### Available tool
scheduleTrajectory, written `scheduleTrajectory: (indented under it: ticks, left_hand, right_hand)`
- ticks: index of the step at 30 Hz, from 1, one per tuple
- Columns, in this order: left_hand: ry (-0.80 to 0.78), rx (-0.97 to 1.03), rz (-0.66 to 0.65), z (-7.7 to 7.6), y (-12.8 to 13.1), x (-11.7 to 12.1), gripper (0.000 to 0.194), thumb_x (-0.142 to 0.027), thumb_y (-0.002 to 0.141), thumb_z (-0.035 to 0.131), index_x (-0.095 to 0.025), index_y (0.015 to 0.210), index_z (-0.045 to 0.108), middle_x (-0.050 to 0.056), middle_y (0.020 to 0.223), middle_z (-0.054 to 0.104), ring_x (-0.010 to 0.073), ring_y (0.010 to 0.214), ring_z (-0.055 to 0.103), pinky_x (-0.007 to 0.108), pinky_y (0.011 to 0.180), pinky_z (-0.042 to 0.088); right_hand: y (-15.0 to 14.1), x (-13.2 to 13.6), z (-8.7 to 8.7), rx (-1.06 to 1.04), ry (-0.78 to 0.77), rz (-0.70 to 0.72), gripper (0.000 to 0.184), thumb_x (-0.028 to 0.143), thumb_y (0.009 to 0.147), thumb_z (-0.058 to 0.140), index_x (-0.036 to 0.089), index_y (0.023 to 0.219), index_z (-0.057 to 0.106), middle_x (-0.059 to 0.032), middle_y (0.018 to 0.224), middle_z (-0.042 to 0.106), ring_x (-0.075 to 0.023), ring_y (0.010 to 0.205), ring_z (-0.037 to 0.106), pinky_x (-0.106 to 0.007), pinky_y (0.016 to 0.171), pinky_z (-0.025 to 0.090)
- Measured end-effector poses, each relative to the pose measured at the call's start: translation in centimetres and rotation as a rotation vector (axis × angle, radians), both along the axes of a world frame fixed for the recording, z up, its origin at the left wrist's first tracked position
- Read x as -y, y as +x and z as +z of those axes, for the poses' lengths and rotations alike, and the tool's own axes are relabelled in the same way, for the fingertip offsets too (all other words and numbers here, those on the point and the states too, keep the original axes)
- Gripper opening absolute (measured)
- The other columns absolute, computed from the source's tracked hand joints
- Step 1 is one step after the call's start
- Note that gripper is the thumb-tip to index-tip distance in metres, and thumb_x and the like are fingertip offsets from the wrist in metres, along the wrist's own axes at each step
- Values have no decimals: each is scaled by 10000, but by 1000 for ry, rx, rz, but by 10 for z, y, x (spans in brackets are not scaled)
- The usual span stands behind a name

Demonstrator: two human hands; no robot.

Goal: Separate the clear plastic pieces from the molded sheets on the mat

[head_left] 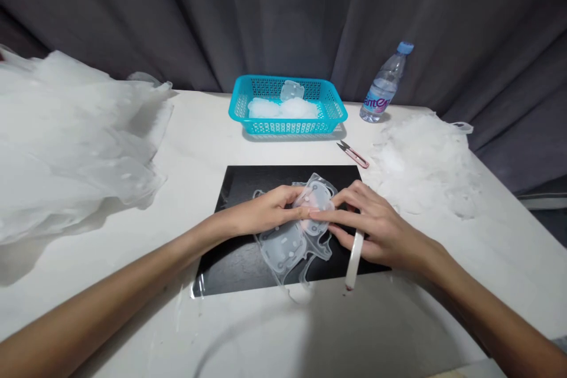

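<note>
A translucent, rubbery moulded sheet [282,248] lies over a black mat [234,271], its rounded panels dotted with small holes and its thin edging strips loose. My left hand [286,204] pinches a raised rounded panel [318,198] of it between thumb and fingers. From the right, my right hand [370,221] reaches to the same panel, index finger stretched across it and other fingers at its edge. A slim white tool [354,260] with a reddish end is tucked in that hand and points toward me; its other end is hidden.
A turquoise basket [290,127] at the back holds translucent pieces [287,107]. Pink thread snips [354,155] lie before a water bottle [383,85]. A big pile of translucent sheets [75,142] is on the left, a heap of scraps [429,159] on the right.
</note>
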State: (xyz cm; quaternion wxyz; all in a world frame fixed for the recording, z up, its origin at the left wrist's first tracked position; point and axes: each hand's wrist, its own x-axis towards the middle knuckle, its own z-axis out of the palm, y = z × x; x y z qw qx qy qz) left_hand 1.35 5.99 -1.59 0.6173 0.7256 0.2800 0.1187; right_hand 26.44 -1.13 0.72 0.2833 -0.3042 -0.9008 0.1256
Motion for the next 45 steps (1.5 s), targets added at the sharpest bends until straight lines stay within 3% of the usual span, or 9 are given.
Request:
scheduleTrajectory:
  ticks: [6, 10, 14, 19, 23, 28, 37, 42, 45]
  left_hand:
    - [-38, 9, 21, 8, 1, 2, 371, -511, 995, 608, -141, 970, 634, 5, 834, 588, 119, 696, 516, 229, 614, 425]
    - [-36, 33, 17, 10, 1, 2, 350, -502, 1007, 590, -155, 986, 626, 11, 853, 598, 125, 711, 527, 238, 637, 432]
    - [23, 22, 16, 11, 2, 5, 389, -528, 1027, 533, -155, 977, 630, 6, 847, 582, 133, 724, 525, 257, 676, 434]
    - [256, -78, 16, 7, 3, 12, 542, -578, 814, 797, -167, 1133, 647, 19, 913, 607, 192, 819, 564, 282, 702, 436]
    - [430, -144, 74, -3, 3, 16, 706, -585, 750, 847, -162, 1263, 608, 101, 1108, 660, 287, 1014, 611, 358, 848, 472]
    - [395, -171, 50, -2, 5, 16, 626, -545, 760, 839, -155, 1192, 609, 71, 1028, 654, 271, 933, 629, 346, 812, 463]
    - [431, -238, 23, 6, 5, 15, 635, -570, 767, 826, -191, 1211, 576, 38, 1002, 639, 255, 910, 616, 314, 759, 434]
    - [404, -200, 18, 3, 3, 16, 656, -558, 797, 826, -190, 1265, 551, 44, 1050, 645, 251, 950, 625, 334, 805, 472]
    - [396, -84, 36, 5, -1, 15, 690, -525, 834, 826, -233, 1359, 486, 60, 1191, 640, 242, 1069, 629, 354, 907, 504]
  right_hand:
    - [4, -5, -1, -49, -136, -46, 253, 248, 1054, 596, 213, 1296, 665, -57, 917, 688, -206, 846, 563, -366, 769, 480]
    - [6, -6, -2, 73, -27, -63, 292, 343, 1050, 619, 215, 1306, 677, -69, 956, 686, -203, 848, 565, -357, 770, 482]
    - [7, -5, -1, 62, 48, -30, 244, 252, 1065, 583, 193, 1279, 684, -71, 967, 699, -198, 849, 570, -347, 766, 487]
    - [1, -3, -3, 168, 210, -131, 183, 331, 1037, 629, 186, 1021, 740, -78, 870, 653, -208, 781, 532, -331, 648, 447]
    - [-5, -2, -7, 266, 344, -91, 178, 290, 1048, 599, 172, 998, 722, -132, 1084, 702, -224, 870, 562, -349, 710, 505]
    - [-6, -1, -11, 311, 398, 74, 283, 126, 1064, 507, 146, 1307, 651, -114, 1204, 742, -228, 951, 602, -363, 762, 544]
    - [-11, -2, -17, 255, 315, 41, 159, 224, 1054, 569, 158, 990, 699, -83, 932, 702, -224, 869, 587, -341, 718, 495]
    - [-8, -2, -14, 340, 369, 66, 147, 150, 1051, 551, 150, 1071, 696, -88, 1002, 698, -231, 908, 583, -345, 731, 472]
    - [-5, -2, -13, 300, 379, 50, 152, 160, 1052, 558, 147, 981, 692, -69, 904, 676, -219, 853, 567, -334, 694, 455]
